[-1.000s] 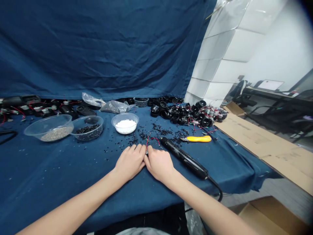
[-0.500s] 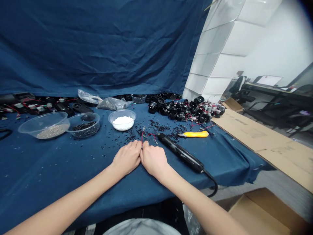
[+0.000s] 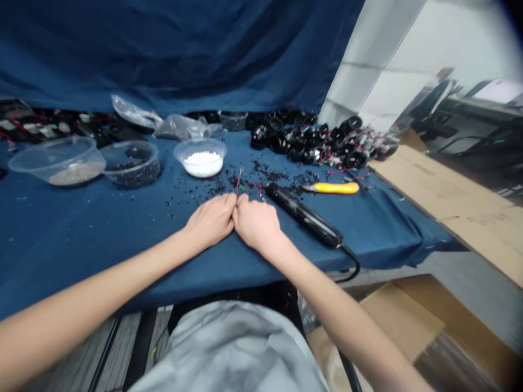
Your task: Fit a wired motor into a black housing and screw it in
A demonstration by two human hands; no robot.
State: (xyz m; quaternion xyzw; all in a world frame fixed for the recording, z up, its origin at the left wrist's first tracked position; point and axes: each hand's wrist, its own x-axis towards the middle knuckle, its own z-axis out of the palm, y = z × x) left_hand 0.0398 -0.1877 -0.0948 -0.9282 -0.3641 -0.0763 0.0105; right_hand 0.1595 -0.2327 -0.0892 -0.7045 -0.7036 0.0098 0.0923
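Note:
My left hand point(image 3: 211, 219) and my right hand point(image 3: 257, 220) meet near the front of the blue-covered table, both closed with their fingertips pressed together. A thin red wire point(image 3: 238, 186) stands up from between them, its far end bare or metal-tipped. What else the fingers hold is hidden under them. Just past my right hand lies another short red wire point(image 3: 257, 185), with a small green piece beside it. To the right rests a black corded electric screwdriver point(image 3: 306, 215), and beyond that a tool with a yellow handle point(image 3: 335, 188) and a metal tip.
Small black bits point(image 3: 265, 173) are scattered behind my hands. Clear bowls hold white pieces point(image 3: 204, 163), black pieces point(image 3: 134, 171) and greyish pieces point(image 3: 77, 173). Black round housings with wires point(image 3: 306, 141) are heaped at the back. Cardboard point(image 3: 449, 201) lies right; an open box point(image 3: 404, 316) stands below.
The view has tilted down, so the table things appear higher and more of the lap shows. My hands stay together at the red wire, with hardly any change of grip.

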